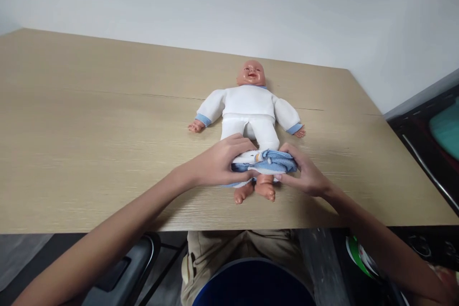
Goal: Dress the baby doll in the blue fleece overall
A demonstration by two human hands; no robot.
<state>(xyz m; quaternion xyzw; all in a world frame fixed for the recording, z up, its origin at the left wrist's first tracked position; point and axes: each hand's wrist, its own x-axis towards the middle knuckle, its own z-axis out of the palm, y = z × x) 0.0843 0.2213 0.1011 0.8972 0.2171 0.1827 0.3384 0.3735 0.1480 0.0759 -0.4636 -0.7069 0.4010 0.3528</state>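
A baby doll (248,100) lies on its back on the table, its head toward the wall and its bare feet toward me. It has a white soft body with blue cuffs at the wrists. Around its lower legs, just above the feet, sits a bunched blue and white doll garment (276,160). My left hand (234,160) grips the garment's left side, thumb low and fingers over the top. On the opposite side my right hand (303,169) pinches it between thumb and fingers. The folds hide the doll's shins and some of my fingertips.
The wooden table (107,143) reaches back to a pale wall (215,5). A dark open case or bag (426,138) stands beyond its right edge. Below the front edge are a black chair (122,267) at left and a green and white round object (358,256) at right.
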